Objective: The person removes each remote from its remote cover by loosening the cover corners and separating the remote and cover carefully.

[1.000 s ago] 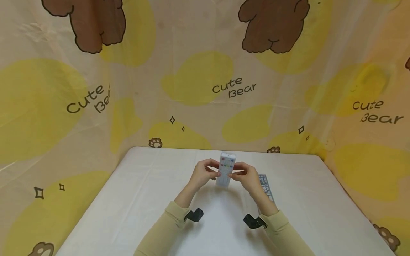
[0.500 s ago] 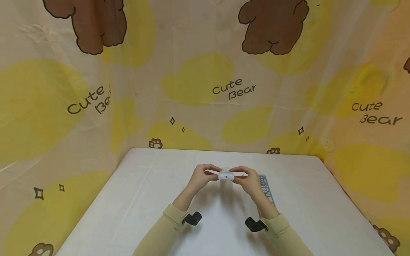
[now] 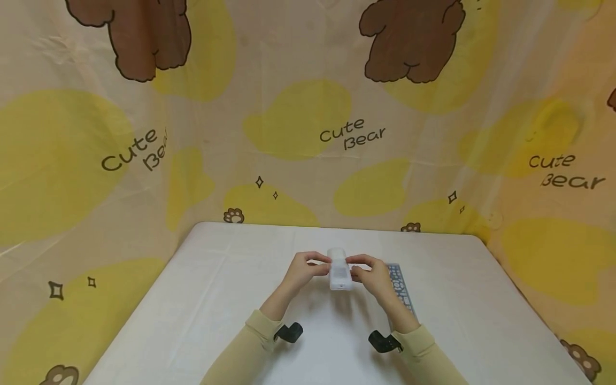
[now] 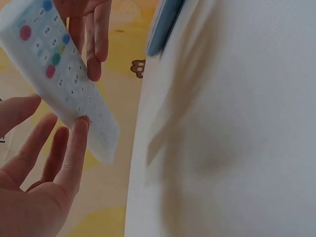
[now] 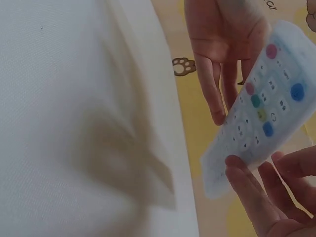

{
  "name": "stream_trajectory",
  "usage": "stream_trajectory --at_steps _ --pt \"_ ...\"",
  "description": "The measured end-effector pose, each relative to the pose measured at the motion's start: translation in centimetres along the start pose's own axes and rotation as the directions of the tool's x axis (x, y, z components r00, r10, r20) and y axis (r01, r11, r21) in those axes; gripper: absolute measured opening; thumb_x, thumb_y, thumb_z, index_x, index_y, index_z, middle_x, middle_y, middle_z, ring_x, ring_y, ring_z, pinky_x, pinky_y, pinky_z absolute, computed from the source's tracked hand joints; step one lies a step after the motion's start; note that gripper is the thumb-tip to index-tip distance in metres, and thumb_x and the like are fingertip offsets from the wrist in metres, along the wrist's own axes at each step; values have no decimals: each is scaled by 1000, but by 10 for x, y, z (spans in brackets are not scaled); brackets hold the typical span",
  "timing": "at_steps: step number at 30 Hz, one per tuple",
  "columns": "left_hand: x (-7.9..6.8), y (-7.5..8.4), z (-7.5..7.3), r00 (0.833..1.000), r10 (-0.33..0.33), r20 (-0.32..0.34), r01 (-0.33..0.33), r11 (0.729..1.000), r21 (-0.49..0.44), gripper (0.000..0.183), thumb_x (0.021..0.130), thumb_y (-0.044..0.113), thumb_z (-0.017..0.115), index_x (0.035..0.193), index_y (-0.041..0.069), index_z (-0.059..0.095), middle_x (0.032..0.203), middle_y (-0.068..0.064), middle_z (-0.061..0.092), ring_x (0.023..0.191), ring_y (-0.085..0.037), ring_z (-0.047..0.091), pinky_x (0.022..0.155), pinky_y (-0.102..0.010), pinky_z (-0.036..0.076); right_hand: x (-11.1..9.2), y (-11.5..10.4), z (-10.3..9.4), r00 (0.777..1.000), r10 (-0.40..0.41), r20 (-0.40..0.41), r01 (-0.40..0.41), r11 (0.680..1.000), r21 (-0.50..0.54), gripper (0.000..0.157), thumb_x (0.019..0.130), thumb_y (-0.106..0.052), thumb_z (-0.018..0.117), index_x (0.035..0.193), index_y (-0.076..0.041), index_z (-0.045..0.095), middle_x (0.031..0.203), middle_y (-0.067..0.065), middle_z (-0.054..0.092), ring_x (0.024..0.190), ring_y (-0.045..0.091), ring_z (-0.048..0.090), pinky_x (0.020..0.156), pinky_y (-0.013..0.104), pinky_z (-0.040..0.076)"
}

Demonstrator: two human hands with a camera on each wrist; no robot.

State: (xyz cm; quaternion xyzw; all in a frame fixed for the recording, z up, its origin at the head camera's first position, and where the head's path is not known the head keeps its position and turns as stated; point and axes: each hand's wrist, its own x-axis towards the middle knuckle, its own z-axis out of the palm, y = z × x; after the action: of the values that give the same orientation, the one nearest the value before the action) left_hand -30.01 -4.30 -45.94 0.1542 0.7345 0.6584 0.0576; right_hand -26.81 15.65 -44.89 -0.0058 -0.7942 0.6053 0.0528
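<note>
A white remote control (image 3: pixel 340 274) in a translucent cover is held up over the table between both hands. Its plain back faces the head camera. The wrist views show the other face, with red, blue, green and yellow buttons on the remote control (image 4: pixel 61 64). My left hand (image 3: pixel 300 270) pinches one long edge between thumb and fingers. At the opposite edge, my right hand (image 3: pixel 372 274) pinches it the same way; in the right wrist view a digit of the right hand (image 5: pixel 269 202) lies against the button face.
A blue-grey, long flat thing with white buttons (image 3: pixel 400 287) lies on the white table (image 3: pixel 216 299), partly behind the right forearm. A black wrist camera (image 3: pixel 290 332) sits at the left cuff, another black camera (image 3: pixel 384 342) at the right. A printed curtain (image 3: pixel 298 123) stands behind.
The remote control has been turned over in both hands: first its button face showed to the head camera, then its end, now its back. Both hands stay at its edges, slightly lower.
</note>
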Motion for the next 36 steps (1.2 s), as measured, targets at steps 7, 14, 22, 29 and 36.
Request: stream_trajectory --at_steps 7,14,22,29,36 --pt "0 -5 1 1000 -8 -10 8 1000 23 37 77 8 75 112 0 65 113 -21 63 83 -19 68 78 -29 55 -1 5 1 1000 6 15 -6 1000 3 27 83 -4 69 110 -5 67 116 18 62 83 24 70 75 36 59" --pt "-2 -6 4 999 -49 -10 49 999 21 51 74 2 76 122 0 59 116 -23 60 92 -27 69 79 -34 57 -3 8 1 999 34 19 -33 998 -45 40 79 -7 74 118 -6 63 121 18 61 88 26 68 78 37 58" --pt "-4 -10 6 998 -62 1 62 998 32 58 72 -2 76 127 -5 55 116 -25 61 94 -30 68 77 -33 58 -3 13 3 994 92 60 -90 995 -37 50 81 -4 72 127 1 55 120 23 61 97 32 67 79 35 58" --pt "-6 -14 6 997 -77 9 76 992 104 55 70 2 79 121 -3 60 108 -20 66 87 -23 68 75 -32 57 -5 21 5 989 113 94 -105 991 -87 44 81 -3 71 122 5 58 115 22 65 97 29 67 78 33 58" --pt "-8 -20 7 994 -108 21 104 986 130 53 68 -1 79 117 -3 62 102 -19 68 82 -20 68 74 -30 56 -9 25 7 989 109 97 -90 979 -184 43 79 -7 74 119 4 61 111 18 68 96 28 67 80 34 57"
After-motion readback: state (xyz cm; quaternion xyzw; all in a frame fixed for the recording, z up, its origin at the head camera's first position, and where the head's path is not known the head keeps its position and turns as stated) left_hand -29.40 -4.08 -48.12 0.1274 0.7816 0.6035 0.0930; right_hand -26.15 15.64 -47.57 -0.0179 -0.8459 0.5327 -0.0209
